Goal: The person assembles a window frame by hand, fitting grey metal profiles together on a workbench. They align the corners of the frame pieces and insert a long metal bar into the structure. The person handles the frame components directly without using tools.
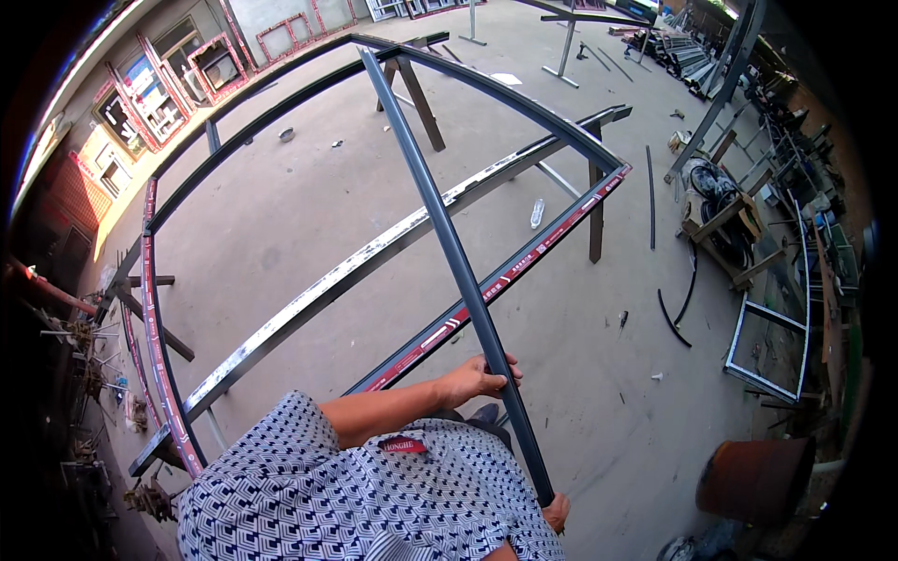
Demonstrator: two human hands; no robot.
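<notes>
A long dark grey metal profile bar (440, 220) runs from close to my body out to the far side of a large frame. My left hand (482, 378) is closed round it near the frame's near rail, thumb on top. Lower down, my right hand (557, 512) grips its near end; most of those fingers are hidden under the bar. The bar crosses above the frame's red-taped rail (440, 329), and its far end lies at the frame's far dark rail (354, 67). Whether it touches the rails I cannot tell.
A pale, worn support beam (327, 279) runs beneath the frame, on dark trestle legs (596, 215). A plastic bottle (537, 213) lies on the floor. At right are coiled dark strips (716, 201), a small frame (769, 341) and a rusty drum (756, 479). Red-edged frames (217, 67) lean far left.
</notes>
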